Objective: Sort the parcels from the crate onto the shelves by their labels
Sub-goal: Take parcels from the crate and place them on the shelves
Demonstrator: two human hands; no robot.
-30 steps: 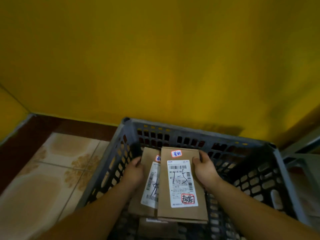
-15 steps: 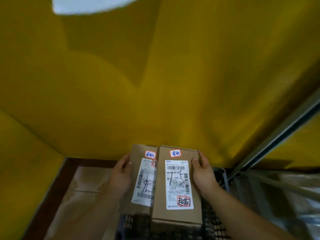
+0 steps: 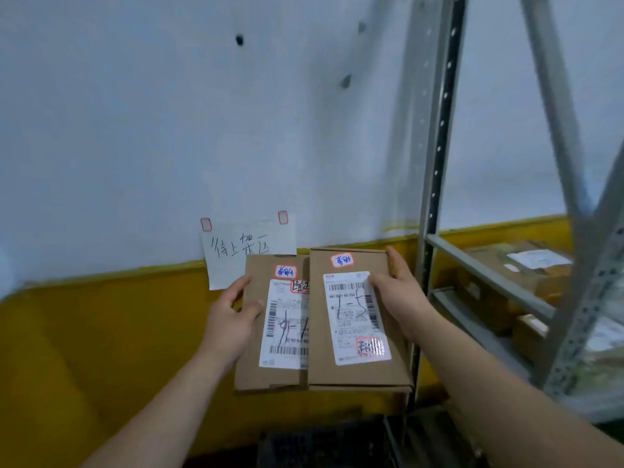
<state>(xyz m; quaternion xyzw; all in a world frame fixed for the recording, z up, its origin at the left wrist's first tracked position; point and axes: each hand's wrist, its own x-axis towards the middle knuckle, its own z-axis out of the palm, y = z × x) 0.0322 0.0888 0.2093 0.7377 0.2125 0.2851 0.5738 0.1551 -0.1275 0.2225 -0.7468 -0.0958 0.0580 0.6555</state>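
Note:
I hold two flat brown cardboard parcels side by side at chest height in front of the wall. My left hand (image 3: 233,319) grips the left parcel (image 3: 260,373) by its left edge, thumb on top. My right hand (image 3: 398,295) grips the right parcel (image 3: 354,373) by its right edge, thumb on the white shipping label. The right parcel overlaps the left one. Each carries a white barcode label with handwriting and small red-bordered stickers. The dark crate (image 3: 320,444) shows only as a sliver at the bottom.
A grey metal shelf rack (image 3: 435,184) stands at the right, with several brown parcels (image 3: 513,275) on its lower shelves. A handwritten paper note (image 3: 243,248) is taped to the white-and-yellow wall behind the parcels.
Both hands have lifted the two parcels out of the crate and up to chest height. My view has swung up from the crate to the wall and shelf rack.

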